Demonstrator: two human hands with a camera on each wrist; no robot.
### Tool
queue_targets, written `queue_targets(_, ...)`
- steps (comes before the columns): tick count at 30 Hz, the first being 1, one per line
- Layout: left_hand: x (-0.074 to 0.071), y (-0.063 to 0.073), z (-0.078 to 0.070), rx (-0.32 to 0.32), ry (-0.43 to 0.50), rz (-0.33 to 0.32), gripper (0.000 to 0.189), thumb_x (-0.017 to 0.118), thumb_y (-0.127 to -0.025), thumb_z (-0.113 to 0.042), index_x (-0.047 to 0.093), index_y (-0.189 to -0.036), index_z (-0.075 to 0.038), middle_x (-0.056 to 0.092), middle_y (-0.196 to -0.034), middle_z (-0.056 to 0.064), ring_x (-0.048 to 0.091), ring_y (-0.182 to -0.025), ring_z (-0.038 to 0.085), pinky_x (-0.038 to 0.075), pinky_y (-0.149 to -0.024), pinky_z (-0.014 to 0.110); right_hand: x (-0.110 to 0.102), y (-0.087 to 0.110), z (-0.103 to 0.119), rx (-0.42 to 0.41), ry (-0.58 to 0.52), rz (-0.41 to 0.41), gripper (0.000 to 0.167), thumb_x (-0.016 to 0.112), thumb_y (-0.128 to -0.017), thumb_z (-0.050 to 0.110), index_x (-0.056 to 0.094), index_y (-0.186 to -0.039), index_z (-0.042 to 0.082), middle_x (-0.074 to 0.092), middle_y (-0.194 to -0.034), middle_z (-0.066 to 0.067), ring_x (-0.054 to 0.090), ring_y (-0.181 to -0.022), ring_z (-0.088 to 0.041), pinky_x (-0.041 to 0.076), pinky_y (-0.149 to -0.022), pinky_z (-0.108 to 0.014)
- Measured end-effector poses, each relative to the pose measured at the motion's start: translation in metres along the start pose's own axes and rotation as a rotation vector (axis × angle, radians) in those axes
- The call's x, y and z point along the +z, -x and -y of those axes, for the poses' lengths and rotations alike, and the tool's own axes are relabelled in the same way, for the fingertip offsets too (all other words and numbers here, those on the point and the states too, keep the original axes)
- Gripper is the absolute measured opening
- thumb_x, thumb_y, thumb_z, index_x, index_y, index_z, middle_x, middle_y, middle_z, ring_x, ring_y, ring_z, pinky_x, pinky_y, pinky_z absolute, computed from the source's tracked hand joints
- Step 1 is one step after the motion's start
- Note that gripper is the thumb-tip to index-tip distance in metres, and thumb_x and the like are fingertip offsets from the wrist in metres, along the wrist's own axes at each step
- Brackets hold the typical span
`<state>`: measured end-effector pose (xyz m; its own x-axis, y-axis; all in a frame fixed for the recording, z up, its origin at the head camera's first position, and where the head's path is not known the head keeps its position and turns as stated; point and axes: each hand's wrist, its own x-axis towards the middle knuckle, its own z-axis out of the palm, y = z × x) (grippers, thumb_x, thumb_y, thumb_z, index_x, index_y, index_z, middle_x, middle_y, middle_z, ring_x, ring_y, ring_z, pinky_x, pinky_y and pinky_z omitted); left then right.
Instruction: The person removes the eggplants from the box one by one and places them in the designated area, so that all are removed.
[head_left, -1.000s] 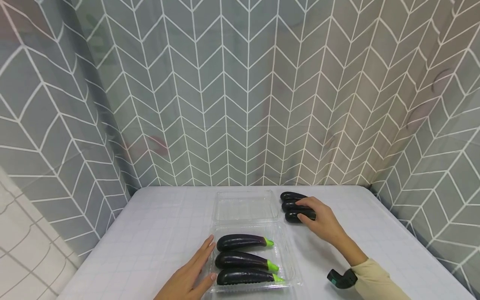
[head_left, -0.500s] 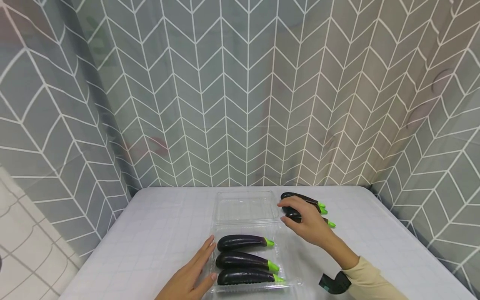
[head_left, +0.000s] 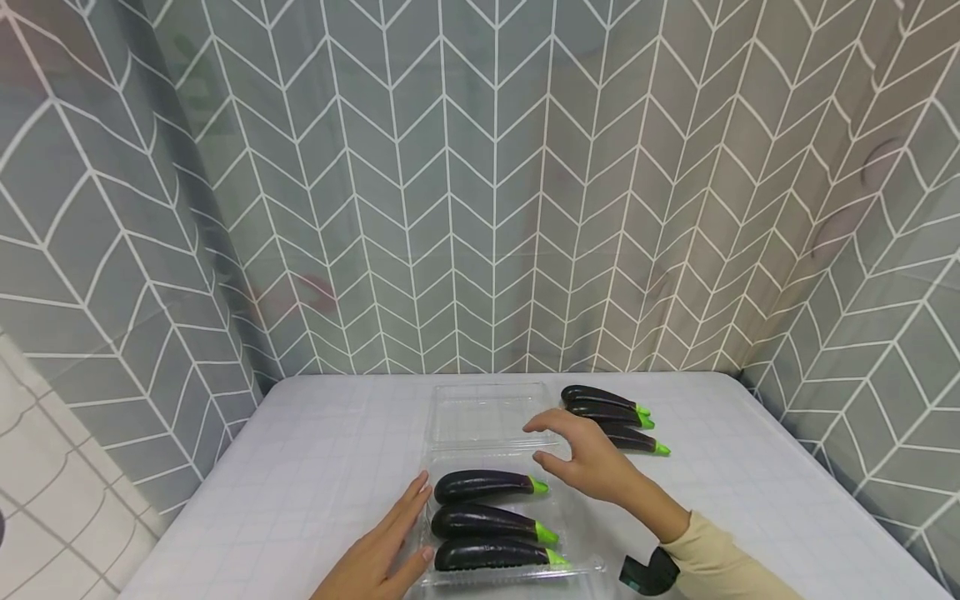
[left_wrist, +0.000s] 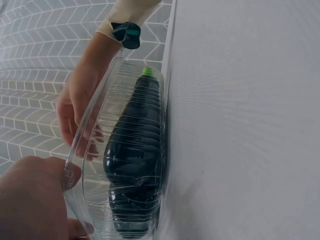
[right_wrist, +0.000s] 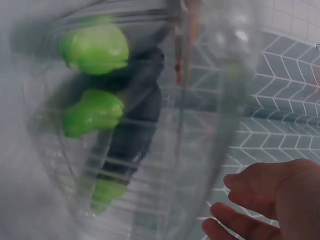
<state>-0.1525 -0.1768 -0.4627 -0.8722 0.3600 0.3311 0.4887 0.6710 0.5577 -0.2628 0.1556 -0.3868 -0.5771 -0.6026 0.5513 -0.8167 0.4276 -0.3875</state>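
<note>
A clear plastic clamshell box [head_left: 585, 546] lies opened, its lid [head_left: 491, 414] flat toward the back. Inside are three dark purple eggplants [head_left: 491, 522] with green stem ends, side by side. My left hand [head_left: 378, 554] rests along the box's left side, fingers extended; in the left wrist view its thumb touches the rim. Over the box's right back corner hovers my right hand [head_left: 592, 462], fingers spread in a loose curve and holding nothing. Behind it lie three more eggplants [head_left: 607, 398] on the table, the nearest partly hidden by that hand.
White cloth covers the table [head_left: 322, 450]. A grey curtain [head_left: 480, 208] with white chevron lines encloses the back and sides. A black wrist device [head_left: 650, 572] sits at the right sleeve.
My right hand has moved left and toward me, away from the loose eggplants, and now hovers by the box. The left hand and the eggplants stay where they were.
</note>
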Motion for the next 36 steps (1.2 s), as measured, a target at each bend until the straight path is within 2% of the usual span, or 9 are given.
queue_targets(8,0.001,0.000,0.002,-0.001,0.003,0.001,0.071,0.059,-0.105,-0.045,0.038,-0.161,-0.007,0.027,-0.170,0.005,0.044,-0.144,0.031,0.051,-0.099,0.057,0.019,-0.004,0.004,0.009,-0.033,0.141,0.034,0.077,-0.092,0.004,0.069,-0.125,0.007,0.071,-0.121,-0.005,0.067,-0.111,-0.023,0.056,-0.094,-0.044)
queue_targets(11,0.002,-0.001,0.002,-0.001,0.002,0.004,0.071,0.059,-0.105,-0.045,0.038,-0.161,-0.007,0.027,-0.170,0.004,0.043,-0.144,0.031,0.051,-0.099,0.057,0.025,-0.004,0.004,0.006,-0.011,0.135,0.032,0.077,-0.093,0.004,0.070,-0.124,0.006,0.071,-0.121,-0.004,0.065,-0.113,-0.023,0.054,-0.095,-0.043)
queue_targets(14,0.001,-0.001,0.000,-0.005,0.016,0.007,0.071,0.059,-0.105,-0.045,0.039,-0.161,-0.006,0.027,-0.170,0.005,0.043,-0.144,0.032,0.051,-0.099,0.058,0.029,-0.002,0.003,-0.001,-0.012,0.110,0.031,0.077,-0.091,0.001,0.070,-0.121,0.003,0.072,-0.118,-0.005,0.066,-0.107,-0.023,0.056,-0.090,-0.041)
queue_targets(17,0.000,0.000,-0.002,-0.012,0.022,0.011,0.071,0.059,-0.105,-0.046,0.039,-0.160,-0.005,0.028,-0.169,0.005,0.043,-0.144,0.033,0.050,-0.099,0.059,0.033,0.000,0.003,0.001,-0.037,0.122,0.032,0.077,-0.090,-0.002,0.070,-0.120,0.002,0.072,-0.115,-0.008,0.068,-0.099,-0.022,0.057,-0.084,-0.038)
queue_targets(22,-0.001,-0.001,-0.002,-0.021,0.006,0.012,0.072,0.057,-0.106,-0.048,0.038,-0.161,-0.006,0.027,-0.170,0.005,0.044,-0.143,0.033,0.051,-0.099,0.059,0.040,0.001,0.001,-0.007,-0.081,0.169,0.033,0.076,-0.089,-0.008,0.068,-0.120,0.000,0.071,-0.119,-0.010,0.070,-0.103,-0.025,0.058,-0.088,-0.041)
queue_targets(25,-0.001,-0.002,-0.002,-0.029,0.009,0.016,0.073,0.056,-0.106,-0.049,0.038,-0.161,-0.006,0.027,-0.170,0.004,0.043,-0.144,0.034,0.051,-0.098,0.060,0.043,0.002,0.001,-0.010,-0.091,0.176,0.033,0.075,-0.088,-0.010,0.068,-0.119,0.000,0.070,-0.118,-0.009,0.071,-0.103,-0.023,0.058,-0.089,-0.039)
queue_targets(29,-0.001,-0.002,-0.002,-0.042,0.022,0.023,0.073,0.056,-0.105,-0.050,0.037,-0.162,-0.008,0.025,-0.170,0.003,0.041,-0.145,0.034,0.049,-0.099,0.061,0.046,0.003,0.002,-0.037,-0.007,0.191,0.033,0.078,-0.085,-0.007,0.070,-0.116,0.003,0.071,-0.113,-0.005,0.069,-0.102,-0.016,0.057,-0.089,-0.034)
queue_targets(32,0.000,-0.001,-0.001,-0.034,0.017,0.015,0.072,0.057,-0.105,-0.049,0.037,-0.162,-0.008,0.025,-0.170,0.002,0.042,-0.145,0.033,0.050,-0.099,0.060,0.046,0.004,0.004,-0.043,0.067,0.225,0.034,0.080,-0.085,-0.002,0.071,-0.117,0.006,0.072,-0.115,-0.002,0.067,-0.106,-0.015,0.056,-0.092,-0.035)
queue_targets(36,0.003,0.000,0.001,0.002,0.004,-0.016,0.071,0.060,-0.105,-0.044,0.038,-0.161,-0.006,0.027,-0.170,0.004,0.042,-0.144,0.031,0.051,-0.099,0.056,0.045,0.004,0.009,0.008,0.124,0.282,0.037,0.079,-0.086,0.002,0.071,-0.122,0.009,0.070,-0.121,-0.001,0.064,-0.114,-0.019,0.056,-0.093,-0.039)
